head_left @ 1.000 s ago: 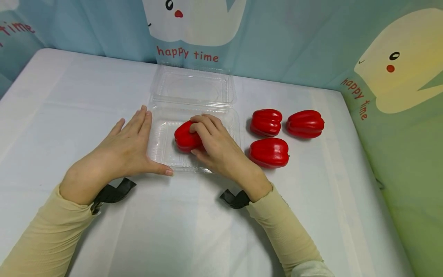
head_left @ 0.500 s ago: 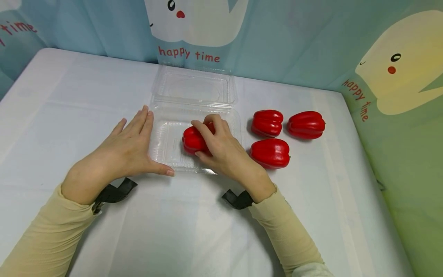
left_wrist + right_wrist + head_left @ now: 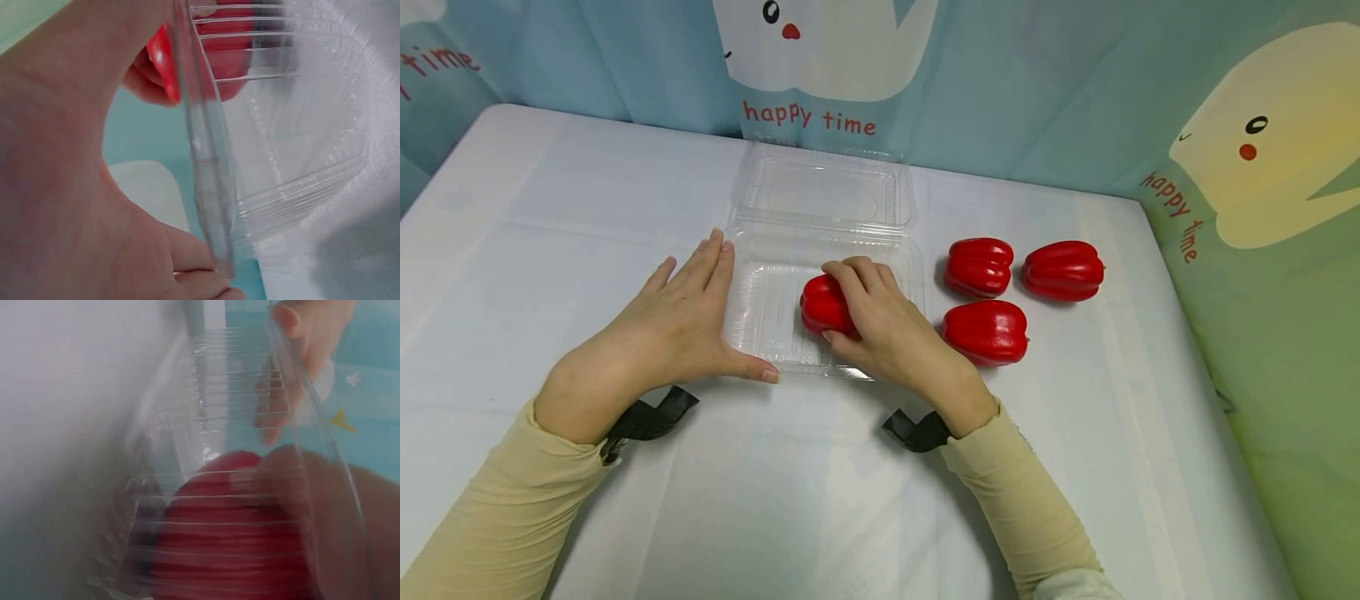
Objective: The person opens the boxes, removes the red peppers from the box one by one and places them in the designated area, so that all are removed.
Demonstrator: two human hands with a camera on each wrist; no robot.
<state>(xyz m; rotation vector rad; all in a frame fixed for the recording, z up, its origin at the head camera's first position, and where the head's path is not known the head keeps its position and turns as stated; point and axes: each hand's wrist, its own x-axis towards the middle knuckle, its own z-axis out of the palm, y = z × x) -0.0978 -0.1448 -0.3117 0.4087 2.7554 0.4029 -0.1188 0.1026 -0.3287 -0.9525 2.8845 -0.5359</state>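
A clear plastic clamshell container [image 3: 760, 325] lies on the table with its lid folded back. Inside its right half sits a red bell pepper [image 3: 824, 305], which my right hand [image 3: 891, 333] grips from above, thumb on the near side and fingers over the far side. The right wrist view shows this pepper [image 3: 219, 531] through the ribbed wall. My left hand [image 3: 677, 325] rests at the container's left edge, fingers straight and thumb spread along the front rim. In the left wrist view the left hand [image 3: 94, 187] touches the container's rim [image 3: 209, 169].
Three more red bell peppers lie to the right of the container: one at the back [image 3: 978, 267], one farther right [image 3: 1063, 271] and one in front [image 3: 985, 332]. A printed curtain [image 3: 1037, 92] hangs behind the white-covered table [image 3: 760, 508].
My right hand has moved the gripped pepper rightward inside the container, and its fingers have shifted over the far side. My left hand keeps its place at the left edge.
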